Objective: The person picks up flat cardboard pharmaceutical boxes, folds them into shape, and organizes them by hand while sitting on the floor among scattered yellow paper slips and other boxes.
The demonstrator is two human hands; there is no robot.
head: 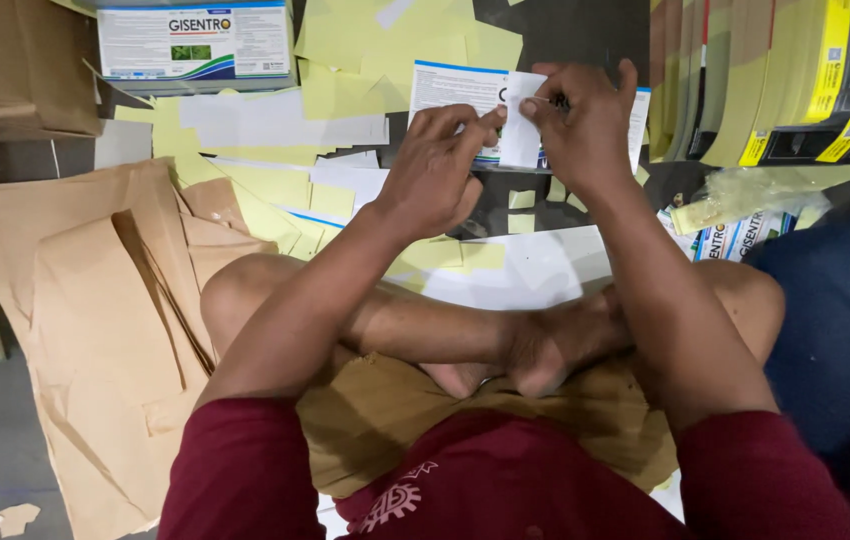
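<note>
Above the crossed legs (465, 345), both hands pinch one small white label strip (522, 125). Left hand (435, 165) grips its left edge, right hand (580, 125) its top-right corner; strip hangs between the fingertips, over the printed sheet (450, 88).

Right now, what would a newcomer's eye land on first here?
Both hands meet at top centre: the left hand and right hand pinch a small white paper slip between the fingertips, above a printed white label sheet. Brown paper envelopes pile up at left, and yellow backing scraps litter the floor beyond.
</note>
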